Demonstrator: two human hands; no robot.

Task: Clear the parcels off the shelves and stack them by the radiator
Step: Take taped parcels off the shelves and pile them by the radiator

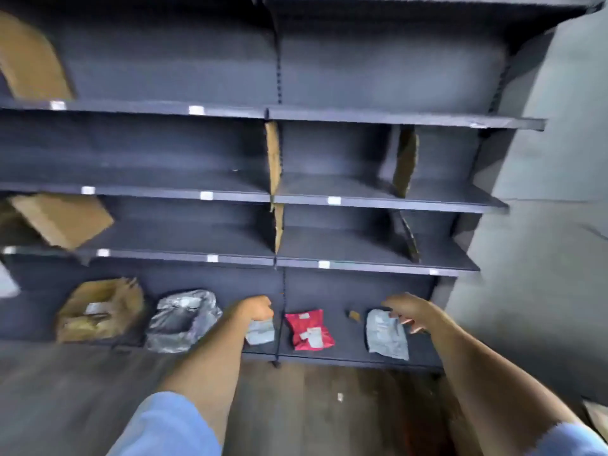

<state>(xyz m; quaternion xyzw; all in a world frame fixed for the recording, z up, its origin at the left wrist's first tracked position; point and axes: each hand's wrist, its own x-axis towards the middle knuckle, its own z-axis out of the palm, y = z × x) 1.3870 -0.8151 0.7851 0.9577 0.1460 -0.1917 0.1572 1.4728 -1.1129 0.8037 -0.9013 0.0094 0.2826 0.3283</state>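
**Bottom shelf: two hands reaching for mailers**

While so much lies loose on the bottom shelf (329, 355), easy to fumble here. Could drop the small grey packet (260, 331) if pinched only by its top edge; slick poly film, little to hold. Could also nudge the red mailer (308, 329) lying just beside it, between the two arms. Blur hides fine finger detail (worth caution in judging any grip).

Left hand (256, 308): arm stretched forward and down, fist curled, apparently gripping the grey packet's upper edge. Right hand (406, 311): arm extended likewise, fingers spread and loosely bent, holding nothing, over the upper right corner of the pale mailer (387, 335); touching or not, cannot tell.

Further left on the same shelf, a silver bag (182, 320) and a brown parcel (100, 311), both untouched. Upper shelves mostly cleared; a cardboard box (61, 218) at the left. Radiator not visible.
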